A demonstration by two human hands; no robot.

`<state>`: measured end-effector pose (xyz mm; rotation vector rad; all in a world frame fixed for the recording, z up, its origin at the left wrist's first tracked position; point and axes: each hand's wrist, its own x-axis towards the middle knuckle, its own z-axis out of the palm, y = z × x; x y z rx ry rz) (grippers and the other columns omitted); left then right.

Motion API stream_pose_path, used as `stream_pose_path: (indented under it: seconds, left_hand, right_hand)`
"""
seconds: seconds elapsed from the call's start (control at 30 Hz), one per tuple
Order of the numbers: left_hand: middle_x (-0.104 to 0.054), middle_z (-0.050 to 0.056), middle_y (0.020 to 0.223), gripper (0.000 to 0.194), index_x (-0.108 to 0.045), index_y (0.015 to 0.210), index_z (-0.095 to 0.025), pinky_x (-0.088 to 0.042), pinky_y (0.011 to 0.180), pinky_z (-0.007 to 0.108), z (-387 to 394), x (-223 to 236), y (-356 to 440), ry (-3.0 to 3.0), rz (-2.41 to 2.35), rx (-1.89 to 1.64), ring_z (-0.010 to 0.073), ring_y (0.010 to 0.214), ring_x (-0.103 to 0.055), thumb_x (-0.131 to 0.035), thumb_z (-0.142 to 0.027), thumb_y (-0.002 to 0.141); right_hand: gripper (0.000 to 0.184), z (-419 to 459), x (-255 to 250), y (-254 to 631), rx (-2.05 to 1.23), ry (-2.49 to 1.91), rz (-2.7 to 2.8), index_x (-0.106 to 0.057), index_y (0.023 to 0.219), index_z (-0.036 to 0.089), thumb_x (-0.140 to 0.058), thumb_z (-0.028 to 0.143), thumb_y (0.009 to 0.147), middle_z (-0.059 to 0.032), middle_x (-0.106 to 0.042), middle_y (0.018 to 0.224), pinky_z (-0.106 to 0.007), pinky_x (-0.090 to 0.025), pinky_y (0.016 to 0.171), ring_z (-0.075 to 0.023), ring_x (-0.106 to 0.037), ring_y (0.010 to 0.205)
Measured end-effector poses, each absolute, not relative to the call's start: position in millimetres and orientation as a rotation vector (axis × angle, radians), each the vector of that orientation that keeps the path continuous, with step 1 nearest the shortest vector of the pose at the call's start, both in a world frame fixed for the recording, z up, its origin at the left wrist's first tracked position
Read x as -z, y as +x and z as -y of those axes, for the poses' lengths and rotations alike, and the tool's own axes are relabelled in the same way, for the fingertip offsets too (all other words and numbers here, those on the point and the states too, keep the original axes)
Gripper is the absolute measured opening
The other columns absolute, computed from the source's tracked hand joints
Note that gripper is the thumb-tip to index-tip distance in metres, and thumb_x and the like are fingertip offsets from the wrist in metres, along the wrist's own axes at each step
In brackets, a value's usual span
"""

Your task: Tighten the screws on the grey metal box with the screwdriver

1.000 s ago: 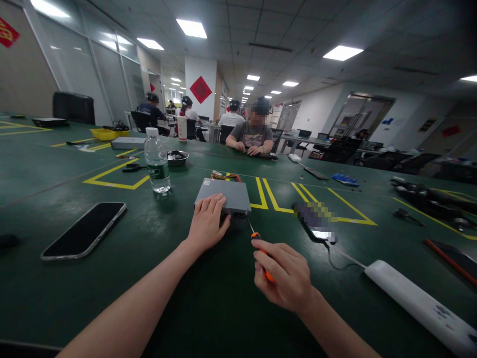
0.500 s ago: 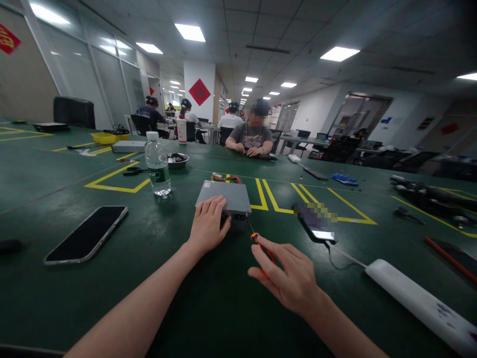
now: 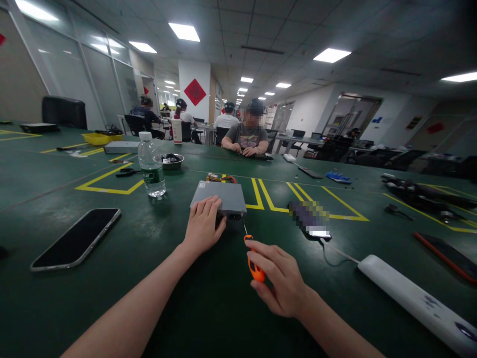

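A grey metal computer power supply lies on the green table, coloured wires coming out of its far side. My left hand holds it at its near left part, fingers on top and thumb against the front face. In my right hand is a screwdriver with an orange and black handle, held lightly between fingers and thumb. Its thin shaft reaches up to the near right corner of the power supply; whether the tip sits in a screw is too small to tell.
A water bottle and a metal bowl stand to the left, above a phone. On the right lie a charging phone, a white power strip and a red-edged dark device. Across the table sits a person.
The screwdriver is more upright and more of its handle shows. My right hand's fingers have shifted around it. The whole view has moved slightly, while my left hand stays on the power supply.
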<state>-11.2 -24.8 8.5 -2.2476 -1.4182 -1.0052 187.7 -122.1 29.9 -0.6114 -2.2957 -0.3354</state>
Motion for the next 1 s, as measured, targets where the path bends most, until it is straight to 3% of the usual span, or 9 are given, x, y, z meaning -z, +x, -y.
stream_pose_path:
  seconds: [0.2, 0.4, 0.67, 0.8, 1.0]
  left_hand:
    - [-0.052, 0.009, 0.125, 0.039, -0.046, 0.118, -0.017, -0.028, 0.097, 0.042, 24.6, -7.9, -11.2, -2.252, 1.430, 0.998, 0.0252, 0.117, -0.041, -0.045, -0.032, 0.082]
    - [-0.052, 0.010, 0.125, 0.039, -0.045, 0.119, -0.018, -0.028, 0.097, 0.043, 24.3, -7.9, -10.9, -2.255, 1.421, 1.011, 0.0255, 0.117, -0.041, -0.044, -0.032, 0.082]
    - [-0.051, 0.010, 0.125, 0.039, -0.045, 0.119, -0.017, -0.028, 0.097, 0.043, 24.6, -7.6, -11.6, -2.258, 1.427, 1.012, 0.0258, 0.117, -0.041, -0.044, -0.032, 0.082]
    - [-0.051, 0.010, 0.126, 0.039, -0.045, 0.118, -0.017, -0.029, 0.097, 0.043, 26.1, -9.0, -11.5, -2.256, 1.432, 1.014, 0.0262, 0.117, -0.041, -0.044, -0.032, 0.082]
    - [-0.051, 0.010, 0.125, 0.039, -0.045, 0.118, -0.017, -0.028, 0.097, 0.043, 26.3, -9.6, -11.8, -2.259, 1.431, 1.002, 0.0262, 0.117, -0.041, -0.044, -0.032, 0.082]
  right_hand:
    - [0.035, 119.3, -27.2, 188.7, 0.122, -0.638, 2.147, -0.039, 0.107, 0.018, -0.054, 0.037, 0.083, -0.0135, -0.057, 0.107, -0.034, -0.051, 0.078, -0.0217, -0.058, 0.099]
    - [0.035, 124.0, -28.8, 189.3, 0.133, -0.690, 2.315, -0.046, 0.118, 0.017, -0.039, 0.035, 0.088, -0.0154, -0.047, 0.118, -0.035, -0.050, 0.077, -0.0232, -0.054, 0.103]
    - [0.031, 122.7, -28.3, 182.7, 0.183, -0.618, 2.227, -0.040, 0.110, 0.016, -0.050, 0.031, 0.086, -0.0156, -0.057, 0.109, -0.032, -0.052, 0.074, -0.0205, -0.061, 0.095]
    - [0.036, 122.0, -25.7, 184.1, 0.084, -0.611, 2.246, -0.037, 0.113, 0.015, -0.047, 0.036, 0.086, -0.0164, -0.055, 0.110, -0.035, -0.052, 0.077, -0.0220, -0.059, 0.099]
    - [0.028, 125.2, -30.2, 183.6, 0.301, -0.606, 2.356, -0.047, 0.112, 0.015, -0.040, 0.026, 0.088, -0.0171, -0.054, 0.111, -0.033, -0.051, 0.068, -0.0208, -0.060, 0.090]
